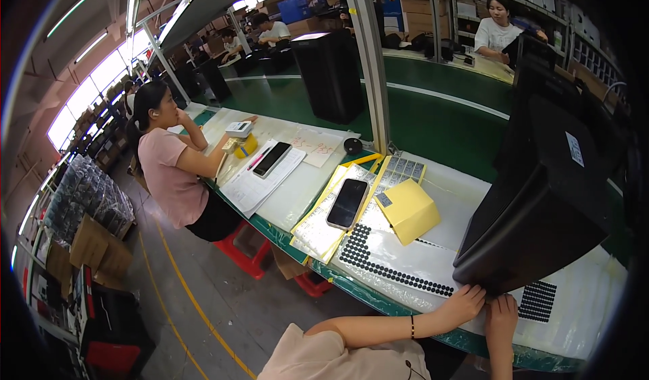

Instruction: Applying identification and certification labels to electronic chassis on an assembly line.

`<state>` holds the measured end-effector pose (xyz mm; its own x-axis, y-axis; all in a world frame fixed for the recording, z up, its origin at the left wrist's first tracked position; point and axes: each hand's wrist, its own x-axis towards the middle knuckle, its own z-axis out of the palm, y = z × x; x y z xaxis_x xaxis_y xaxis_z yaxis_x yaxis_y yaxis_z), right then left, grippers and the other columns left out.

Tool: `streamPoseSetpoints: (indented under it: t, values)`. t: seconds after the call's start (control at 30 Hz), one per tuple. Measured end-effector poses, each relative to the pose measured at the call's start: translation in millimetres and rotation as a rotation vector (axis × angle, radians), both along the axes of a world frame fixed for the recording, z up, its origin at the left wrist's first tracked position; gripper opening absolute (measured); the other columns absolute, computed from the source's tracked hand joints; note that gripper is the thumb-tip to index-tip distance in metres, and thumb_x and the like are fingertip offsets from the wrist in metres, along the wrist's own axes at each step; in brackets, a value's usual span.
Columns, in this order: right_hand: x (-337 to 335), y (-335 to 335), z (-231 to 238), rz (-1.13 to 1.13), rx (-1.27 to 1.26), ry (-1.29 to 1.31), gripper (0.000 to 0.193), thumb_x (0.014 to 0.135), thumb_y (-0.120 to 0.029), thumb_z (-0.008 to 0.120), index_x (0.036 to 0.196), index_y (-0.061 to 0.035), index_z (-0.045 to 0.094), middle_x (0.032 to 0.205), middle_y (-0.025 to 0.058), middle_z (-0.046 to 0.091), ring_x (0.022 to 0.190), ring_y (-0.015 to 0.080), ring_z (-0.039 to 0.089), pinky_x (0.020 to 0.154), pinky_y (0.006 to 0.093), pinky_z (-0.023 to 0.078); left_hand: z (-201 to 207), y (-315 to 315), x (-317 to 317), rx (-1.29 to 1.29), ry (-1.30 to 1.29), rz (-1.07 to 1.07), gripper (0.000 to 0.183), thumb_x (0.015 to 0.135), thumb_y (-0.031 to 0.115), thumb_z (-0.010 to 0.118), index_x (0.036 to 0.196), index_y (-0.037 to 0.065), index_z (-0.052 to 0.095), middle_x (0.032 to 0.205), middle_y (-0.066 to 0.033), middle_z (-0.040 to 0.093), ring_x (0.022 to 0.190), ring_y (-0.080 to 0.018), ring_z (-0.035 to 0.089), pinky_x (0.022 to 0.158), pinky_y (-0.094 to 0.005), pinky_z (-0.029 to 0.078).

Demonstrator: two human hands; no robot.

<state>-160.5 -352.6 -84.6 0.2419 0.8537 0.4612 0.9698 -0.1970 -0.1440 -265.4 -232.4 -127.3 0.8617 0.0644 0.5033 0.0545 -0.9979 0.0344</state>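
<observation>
Left grip (462, 307) and right grip (501, 315), fingers curled, touch the black box (531, 228) beyond them; I can't tell what's pinched. Even pressure should serve best.

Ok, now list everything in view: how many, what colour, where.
Worktable: one, whitish, green-edged, across the middle
Large cabinet: one, black, at right
Belt: one, green, behind the worktable
Farther cabinets: at least two, black, on the belt
Dot sheets: at least two, white with black dots, near the large cabinet
Folded sheet: one, yellow, left of the large cabinet
Phones: two, dark-screened, on papers
Pen: one, pink, beside the farther phone
Round object: one, black, by the nearest post
Stools: two, red, below the worktable
Co-workers: several, pink or white tops, left and back
Cartons: many, brown, background
Left hand: one, bare, large cabinet's lower edge
Right hand: one, bare, beside the left
</observation>
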Motion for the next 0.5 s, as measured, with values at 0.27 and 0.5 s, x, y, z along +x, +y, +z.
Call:
streamPoseSetpoints:
  t: [0.27, 0.5]
  values:
    - [-0.6, -0.5, -5.0, -0.026, 0.006, 0.083, 0.014, 0.068, -0.003, 0.064, 0.08, -0.0011, 0.056, 0.083, 0.0132, 0.052, 0.087, 0.0333, 0.053, 0.077, 0.0448, 0.044, -0.5, -7.3, 4.2, 0.066, 0.025, 0.071, 0.024, 0.075, 0.019, 0.052, 0.09, 0.003, 0.062, 0.102, -0.0098, 0.058, 0.106, -0.0242, 0.049, 0.085, -0.0308, 0.038]
    - [-3.8, -2.4, 5.7, -0.019, 0.094, 0.101, 0.016, 0.068, 0.0, 0.065, 0.081, -0.003, 0.056, 0.083, 0.0124, 0.054, 0.086, 0.0339, 0.053, 0.077, 0.0444, 0.044, 6.7, -2.6, 0.8, 0.07, -0.003, 0.051, 0.022, 0.076, 0.019, 0.052, 0.09, 0.004, 0.06, 0.098, -0.0075, 0.056, 0.103, -0.0229, 0.049, 0.083, -0.0306, 0.038]
